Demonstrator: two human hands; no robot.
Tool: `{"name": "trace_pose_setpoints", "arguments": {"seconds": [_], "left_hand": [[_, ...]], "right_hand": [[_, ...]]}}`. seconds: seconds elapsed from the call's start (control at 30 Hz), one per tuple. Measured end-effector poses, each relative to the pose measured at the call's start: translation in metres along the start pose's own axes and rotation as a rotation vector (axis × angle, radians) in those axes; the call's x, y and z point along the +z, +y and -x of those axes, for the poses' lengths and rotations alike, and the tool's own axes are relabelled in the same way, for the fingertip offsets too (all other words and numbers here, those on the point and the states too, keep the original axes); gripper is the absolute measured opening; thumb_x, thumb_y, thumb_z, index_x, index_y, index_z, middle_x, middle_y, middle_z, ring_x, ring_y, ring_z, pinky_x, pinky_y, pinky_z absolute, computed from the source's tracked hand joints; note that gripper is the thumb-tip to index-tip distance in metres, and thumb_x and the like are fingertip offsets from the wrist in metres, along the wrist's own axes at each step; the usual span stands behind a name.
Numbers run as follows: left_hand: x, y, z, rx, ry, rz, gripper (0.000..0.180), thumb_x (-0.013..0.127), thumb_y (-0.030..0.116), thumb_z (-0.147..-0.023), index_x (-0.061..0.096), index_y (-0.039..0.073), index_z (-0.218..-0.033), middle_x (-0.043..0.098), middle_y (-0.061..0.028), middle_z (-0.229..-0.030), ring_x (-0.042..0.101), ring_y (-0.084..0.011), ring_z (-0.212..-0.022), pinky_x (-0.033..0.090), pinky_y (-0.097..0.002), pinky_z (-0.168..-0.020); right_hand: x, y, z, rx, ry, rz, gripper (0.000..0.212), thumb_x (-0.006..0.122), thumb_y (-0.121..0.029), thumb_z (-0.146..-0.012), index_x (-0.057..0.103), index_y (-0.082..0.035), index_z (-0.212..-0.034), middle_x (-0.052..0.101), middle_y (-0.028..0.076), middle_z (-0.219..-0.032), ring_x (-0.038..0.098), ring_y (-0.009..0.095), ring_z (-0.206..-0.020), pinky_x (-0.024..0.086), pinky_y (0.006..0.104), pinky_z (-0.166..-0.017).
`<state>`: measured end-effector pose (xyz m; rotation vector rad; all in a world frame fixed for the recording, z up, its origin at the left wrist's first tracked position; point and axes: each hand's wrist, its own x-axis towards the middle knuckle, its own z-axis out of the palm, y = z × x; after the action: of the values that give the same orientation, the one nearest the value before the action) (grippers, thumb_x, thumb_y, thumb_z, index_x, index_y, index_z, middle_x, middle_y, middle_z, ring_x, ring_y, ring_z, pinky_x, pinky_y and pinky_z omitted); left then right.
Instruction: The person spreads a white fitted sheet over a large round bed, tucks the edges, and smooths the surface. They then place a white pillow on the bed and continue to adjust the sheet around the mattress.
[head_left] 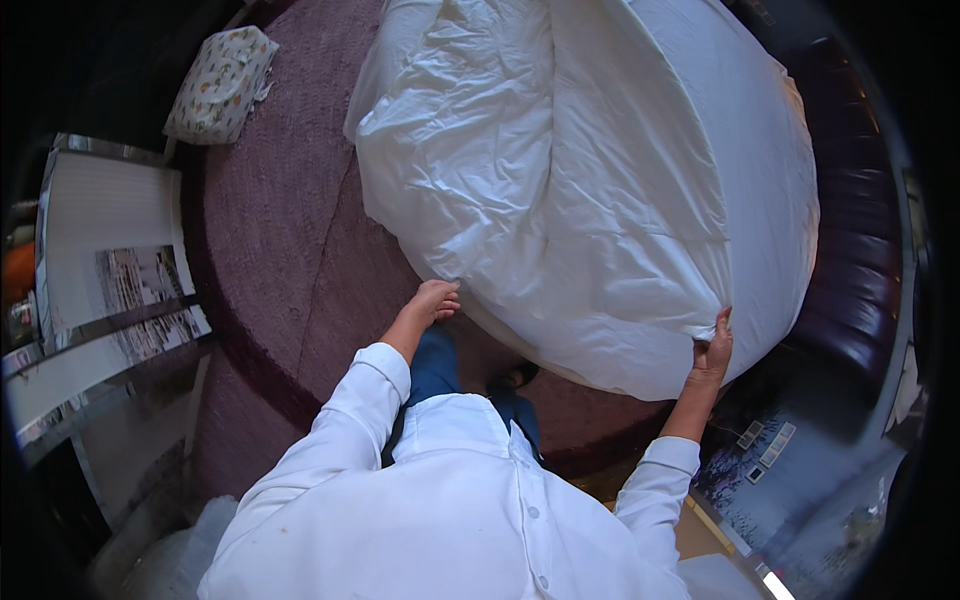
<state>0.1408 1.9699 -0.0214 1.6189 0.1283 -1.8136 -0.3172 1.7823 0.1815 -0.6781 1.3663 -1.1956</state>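
A white duvet, wrinkled and partly folded, covers most of the bed. Beneath it on the right shows a smooth white sheet. My left hand pinches the duvet's near left edge, its fingers curled together. At the near right, my right hand grips a bunched corner of the duvet, thumb up, and the cloth is drawn into creases toward it. Both arms reach forward, well apart from each other.
A purple carpet surrounds the bed on the left. On it lies a patterned white bundle. Along the right side runs a dark purple tufted headboard. A mirrored cabinet stands at the left. Switches sit on the wall at the lower right.
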Motion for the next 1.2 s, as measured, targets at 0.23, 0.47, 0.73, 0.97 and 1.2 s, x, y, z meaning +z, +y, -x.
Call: {"name": "trace_pose_setpoints", "arguments": {"seconds": [0.23, 0.47, 0.73, 0.97, 1.2], "left_hand": [[0.050, -0.059, -0.022, -0.003, 0.066, 0.148, 0.051, 0.065, 0.030, -0.083, 0.044, 0.002, -0.119, 0.054, -0.0141, -0.113, 0.061, -0.0241, -0.086, 0.052, -0.0352, -0.070], [0.143, -0.137, -0.028, 0.050, 0.099, 0.425, 0.062, 0.069, 0.038, -0.079, 0.043, 0.005, -0.124, 0.050, -0.0148, -0.119, 0.055, -0.0298, -0.101, 0.046, -0.0429, -0.081], [0.232, -0.129, -0.014, 0.204, -0.100, 0.853, 0.060, 0.073, 0.046, -0.074, 0.047, 0.011, -0.117, 0.053, -0.0111, -0.110, 0.051, -0.0287, -0.105, 0.040, -0.0466, -0.094], [0.240, -0.114, -0.055, 0.241, -0.127, 0.758, 0.047, 0.062, 0.033, -0.086, 0.047, 0.008, -0.124, 0.053, -0.0108, -0.123, 0.052, -0.0293, -0.110, 0.044, -0.0449, -0.092], [0.252, -0.097, -0.083, 0.221, 0.049, 0.974, 0.039, 0.033, 0.025, -0.099, 0.039, 0.001, -0.130, 0.048, -0.0174, -0.128, 0.049, -0.0342, -0.114, 0.041, -0.0511, -0.095]], "right_hand": [[-0.065, 0.008, -0.029, -0.005, -0.163, 0.084, 0.037, 0.058, -0.026, -0.091, 0.055, 0.003, -0.113, 0.062, 0.009, -0.103, 0.060, 0.018, -0.091, 0.050, 0.0309, -0.079], [-0.218, 0.023, -0.015, 0.056, 0.001, 0.111, 0.043, 0.056, -0.026, -0.092, 0.047, 0.004, -0.121, 0.058, 0.012, -0.107, 0.059, 0.022, -0.095, 0.050, 0.0352, -0.078], [-0.316, 0.135, 0.001, 0.170, -0.015, 0.205, 0.033, 0.060, -0.034, -0.089, 0.057, -0.005, -0.105, 0.061, 0.003, -0.090, 0.059, 0.014, -0.071, 0.049, 0.0286, -0.058], [-0.277, 0.135, 0.015, 0.273, 0.053, 0.382, 0.034, 0.061, -0.040, -0.086, 0.060, -0.009, -0.101, 0.061, 0.001, -0.083, 0.058, 0.014, -0.068, 0.047, 0.0280, -0.055], [-0.300, 0.138, -0.063, 0.034, -0.050, 1.408, 0.040, 0.067, -0.034, -0.077, 0.059, 0.001, -0.096, 0.063, 0.018, -0.093, 0.061, 0.033, -0.080, 0.047, 0.0395, -0.074]]}}
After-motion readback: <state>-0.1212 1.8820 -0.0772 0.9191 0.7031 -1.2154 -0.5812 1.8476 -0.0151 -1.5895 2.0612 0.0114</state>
